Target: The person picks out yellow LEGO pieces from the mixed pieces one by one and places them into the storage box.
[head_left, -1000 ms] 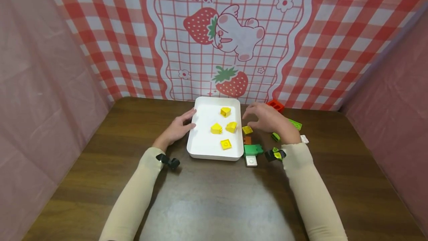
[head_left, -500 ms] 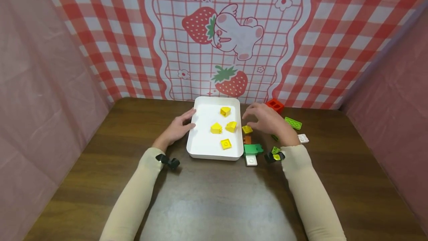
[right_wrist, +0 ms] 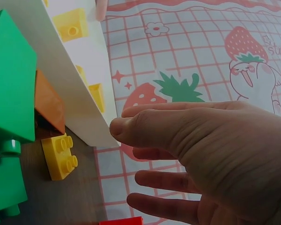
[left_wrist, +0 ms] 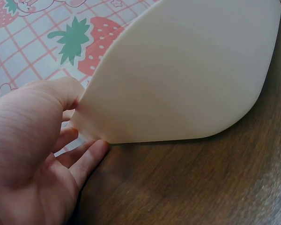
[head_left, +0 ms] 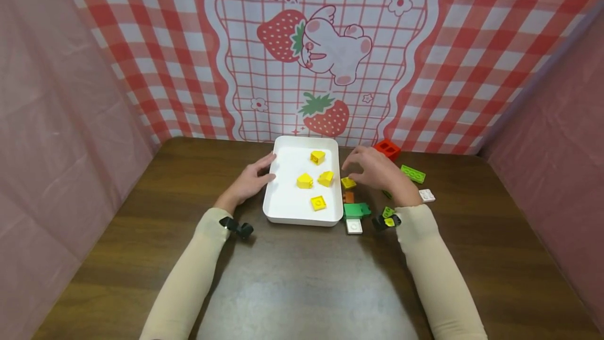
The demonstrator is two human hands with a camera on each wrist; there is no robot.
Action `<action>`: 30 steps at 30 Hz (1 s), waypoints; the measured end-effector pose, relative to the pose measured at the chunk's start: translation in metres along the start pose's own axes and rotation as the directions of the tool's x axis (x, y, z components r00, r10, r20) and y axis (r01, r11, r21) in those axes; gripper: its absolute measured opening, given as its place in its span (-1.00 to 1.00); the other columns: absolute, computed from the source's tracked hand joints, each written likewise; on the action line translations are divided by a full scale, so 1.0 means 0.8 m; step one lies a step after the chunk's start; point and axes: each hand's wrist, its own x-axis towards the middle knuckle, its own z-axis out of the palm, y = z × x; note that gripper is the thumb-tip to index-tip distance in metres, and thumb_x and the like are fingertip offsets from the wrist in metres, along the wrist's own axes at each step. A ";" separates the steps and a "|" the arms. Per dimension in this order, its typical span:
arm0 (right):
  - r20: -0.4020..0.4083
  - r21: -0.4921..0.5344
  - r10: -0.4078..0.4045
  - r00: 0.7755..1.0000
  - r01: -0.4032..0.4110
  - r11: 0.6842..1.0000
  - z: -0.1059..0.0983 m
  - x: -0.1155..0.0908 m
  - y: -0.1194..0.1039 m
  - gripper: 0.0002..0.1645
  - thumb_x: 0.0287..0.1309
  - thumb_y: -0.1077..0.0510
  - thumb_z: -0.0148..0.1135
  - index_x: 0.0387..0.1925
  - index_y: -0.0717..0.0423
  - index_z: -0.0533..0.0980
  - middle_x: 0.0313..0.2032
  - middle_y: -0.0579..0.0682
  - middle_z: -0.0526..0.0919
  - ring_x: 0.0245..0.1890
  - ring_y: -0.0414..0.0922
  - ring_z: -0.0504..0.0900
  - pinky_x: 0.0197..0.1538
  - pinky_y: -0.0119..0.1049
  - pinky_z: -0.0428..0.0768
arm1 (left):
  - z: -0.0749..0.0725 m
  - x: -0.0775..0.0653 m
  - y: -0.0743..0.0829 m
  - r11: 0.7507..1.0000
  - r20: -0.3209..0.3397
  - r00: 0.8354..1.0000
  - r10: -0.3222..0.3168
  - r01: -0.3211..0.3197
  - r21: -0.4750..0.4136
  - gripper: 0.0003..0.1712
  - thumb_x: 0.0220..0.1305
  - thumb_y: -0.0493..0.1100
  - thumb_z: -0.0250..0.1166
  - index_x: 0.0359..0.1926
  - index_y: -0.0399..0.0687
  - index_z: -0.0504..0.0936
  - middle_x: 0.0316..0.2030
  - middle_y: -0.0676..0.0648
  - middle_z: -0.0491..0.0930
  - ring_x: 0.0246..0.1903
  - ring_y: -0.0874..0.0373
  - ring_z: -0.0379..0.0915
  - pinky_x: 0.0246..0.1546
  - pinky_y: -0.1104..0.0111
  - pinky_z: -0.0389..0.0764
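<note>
In the head view my left hand (head_left: pixel 247 181) lies at the left side of a white tray (head_left: pixel 302 222). The left wrist view shows its thumb at the rim and fingertips against the tray's wall (left_wrist: pixel 178 93). Across from it, my right hand (head_left: pixel 375 167) holds nothing, its fingers spread and loosely bent, thumb tip close to the tray's corner in the right wrist view. Inside the tray lie three yellow wedge-shaped blocks, one of them (head_left: pixel 304 181) in the middle, and a flat yellow square (head_left: pixel 318 203). A yellow toy brick (head_left: pixel 348 183) sits beneath the right hand, outside the tray.
Along the tray's right side lie an orange-brown brick (head_left: pixel 348 197), a green block (head_left: pixel 353 211) and a white square (head_left: pixel 354 226). Farther right are a red block (head_left: pixel 387 149), a lime plate (head_left: pixel 412 173), a white piece (head_left: pixel 427 195) and small lime pieces. A checked cloth (head_left: pixel 189 88) hangs behind.
</note>
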 end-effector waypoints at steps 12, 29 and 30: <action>0.045 -0.012 0.003 0.999 -0.002 1.000 0.007 0.004 0.000 -0.69 0.36 0.21 0.58 0.10 0.07 0.84 0.15 0.16 0.75 0.12 0.10 0.67 0.30 0.10 0.81 | -0.001 0.000 0.000 1.000 0.001 1.000 0.011 -0.011 -0.005 -0.21 0.71 -0.23 0.20 0.80 -0.14 0.16 0.86 -0.16 -0.01 0.86 -0.22 -0.12 0.85 -0.18 0.01; 0.119 0.028 0.009 0.993 -0.012 1.000 0.017 0.007 0.001 -0.67 0.40 0.27 0.53 0.15 0.07 0.83 0.23 0.18 0.72 0.16 0.12 0.67 0.34 0.10 0.80 | -0.001 -0.002 0.001 1.000 0.010 1.000 0.000 0.000 0.001 -0.20 0.71 -0.22 0.20 0.81 -0.11 0.13 0.86 -0.16 -0.03 0.86 -0.22 -0.15 0.85 -0.18 -0.01; 0.122 0.029 0.010 0.992 -0.014 0.999 0.017 0.007 0.001 -0.67 0.41 0.27 0.52 0.16 0.07 0.83 0.23 0.18 0.72 0.16 0.12 0.67 0.35 0.10 0.80 | -0.001 -0.001 0.000 1.000 0.011 1.000 -0.002 0.002 0.000 -0.20 0.71 -0.22 0.20 0.81 -0.10 0.13 0.86 -0.16 -0.03 0.86 -0.21 -0.15 0.85 -0.18 -0.01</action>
